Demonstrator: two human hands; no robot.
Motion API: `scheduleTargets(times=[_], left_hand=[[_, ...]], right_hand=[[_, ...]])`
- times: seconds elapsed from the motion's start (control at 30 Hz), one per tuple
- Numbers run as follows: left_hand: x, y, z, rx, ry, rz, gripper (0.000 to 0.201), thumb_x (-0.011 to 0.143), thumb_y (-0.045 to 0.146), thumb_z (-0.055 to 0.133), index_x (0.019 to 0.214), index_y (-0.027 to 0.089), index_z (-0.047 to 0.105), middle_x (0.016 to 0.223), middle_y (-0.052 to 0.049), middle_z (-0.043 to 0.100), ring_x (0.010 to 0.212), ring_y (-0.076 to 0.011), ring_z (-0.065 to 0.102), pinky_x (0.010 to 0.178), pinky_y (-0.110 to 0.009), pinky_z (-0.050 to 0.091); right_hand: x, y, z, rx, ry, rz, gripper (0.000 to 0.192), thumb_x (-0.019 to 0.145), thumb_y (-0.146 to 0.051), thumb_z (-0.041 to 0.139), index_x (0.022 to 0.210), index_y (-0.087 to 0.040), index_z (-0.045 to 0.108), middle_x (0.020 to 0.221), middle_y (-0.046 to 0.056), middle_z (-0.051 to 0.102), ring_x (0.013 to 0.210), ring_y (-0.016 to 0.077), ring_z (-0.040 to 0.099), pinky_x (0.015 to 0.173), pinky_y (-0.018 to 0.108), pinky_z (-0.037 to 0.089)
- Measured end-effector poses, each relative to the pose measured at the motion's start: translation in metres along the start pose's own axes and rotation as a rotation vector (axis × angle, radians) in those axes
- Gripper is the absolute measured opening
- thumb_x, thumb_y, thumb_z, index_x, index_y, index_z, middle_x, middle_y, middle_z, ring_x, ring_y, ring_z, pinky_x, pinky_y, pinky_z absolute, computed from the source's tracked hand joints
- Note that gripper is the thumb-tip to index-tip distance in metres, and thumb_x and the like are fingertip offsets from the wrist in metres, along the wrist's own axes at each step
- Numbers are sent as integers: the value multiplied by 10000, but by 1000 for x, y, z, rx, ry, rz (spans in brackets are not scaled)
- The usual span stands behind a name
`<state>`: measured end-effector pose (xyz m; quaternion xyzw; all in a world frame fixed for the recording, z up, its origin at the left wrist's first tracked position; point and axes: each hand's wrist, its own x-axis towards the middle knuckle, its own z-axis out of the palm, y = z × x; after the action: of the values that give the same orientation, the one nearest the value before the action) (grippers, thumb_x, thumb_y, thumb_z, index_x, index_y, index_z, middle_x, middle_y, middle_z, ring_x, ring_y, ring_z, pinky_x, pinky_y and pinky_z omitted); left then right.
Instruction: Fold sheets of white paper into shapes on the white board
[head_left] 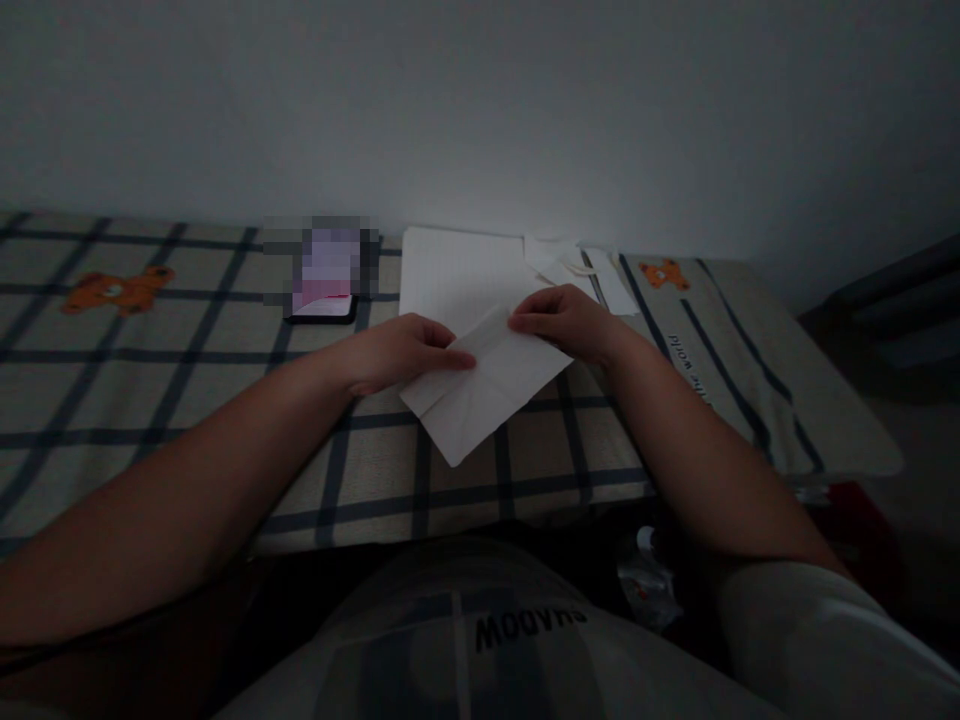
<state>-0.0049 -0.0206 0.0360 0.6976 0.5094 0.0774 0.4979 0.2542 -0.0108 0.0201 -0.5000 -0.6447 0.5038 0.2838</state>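
Observation:
A creased sheet of white paper [480, 400] is held up between my two hands, tilted over the table edge side of the cloth. My left hand [409, 355] pinches its left part, thumb lying on top. At the upper right edge, my right hand [566, 318] grips the same sheet between thumb and fingers. Behind it lies a lined white sheet or pad [457, 265], partly covered by the held paper. Beside that, several cut white paper pieces [615, 285] lie near the wall.
A checked tablecloth [375, 490] with orange bear prints covers the table. A phone [326, 270] with a lit, blurred screen rests at the back left. The wall [480, 110] closes off the far side. Below the right edge is a clear plastic bottle [649, 580].

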Motion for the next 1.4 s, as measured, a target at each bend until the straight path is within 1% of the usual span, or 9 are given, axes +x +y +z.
scheduleTargets(times=[0.13,0.33,0.57,0.77,0.9,1.03,1.2,1.3,1.4], left_hand=[[1,-2,0,19,11,20,361,738,543,740,835,197,768,827,-61,739,689,-191,617,583,-286,383],[1,0,-3,36,72,12,319,711,496,751,841,205,768,838,-42,738,696,-180,615,597,-279,396],[-1,3,-3,71,37,0,323,732,494,746,858,198,776,850,-40,741,724,-179,614,629,-274,412],[-2,4,3,79,-15,-6,326,733,483,739,881,195,778,815,-38,738,717,-179,615,623,-264,406],[-1,1,3,56,-8,38,301,727,481,738,833,204,787,780,-40,732,685,-178,596,608,-270,397],[0,0,3,61,2,35,288,720,478,745,790,201,784,744,-45,716,655,-176,586,577,-274,372],[0,1,6,29,55,28,311,734,492,737,820,196,781,768,-54,717,656,-173,576,563,-277,360],[0,0,7,-1,63,52,336,750,527,726,821,203,773,744,-44,699,643,-171,564,563,-284,360],[1,0,8,27,74,80,355,765,546,715,817,199,764,725,-35,682,634,-164,550,569,-284,352]], right_hand=[[1,2,1,17,12,-14,293,745,-444,791,739,-178,670,620,-20,527,560,101,434,510,267,298],[2,3,1,78,23,-3,302,741,-448,792,767,-180,656,644,-24,535,572,99,440,520,265,310],[0,-2,5,53,-57,-10,279,763,-434,747,781,-191,611,654,-42,490,582,97,424,532,259,304],[-5,-10,10,-109,-90,-51,429,801,-521,737,657,-201,491,624,-63,398,557,78,349,514,265,233],[-6,-11,10,-146,-100,-54,418,823,-517,724,655,-195,516,631,-53,425,566,84,361,519,272,240],[-5,-8,9,-161,-101,-77,427,822,-527,730,653,-196,522,636,-46,444,583,91,371,531,274,257],[-5,-8,9,-169,-67,-109,447,823,-557,722,653,-197,518,628,-48,436,581,93,368,530,277,244],[-6,-11,11,-186,-79,-145,444,823,-542,720,633,-192,523,616,-51,423,582,90,358,544,278,248],[-5,-14,14,-195,-85,-160,433,822,-536,714,632,-188,541,615,-52,423,589,90,356,554,279,252]])
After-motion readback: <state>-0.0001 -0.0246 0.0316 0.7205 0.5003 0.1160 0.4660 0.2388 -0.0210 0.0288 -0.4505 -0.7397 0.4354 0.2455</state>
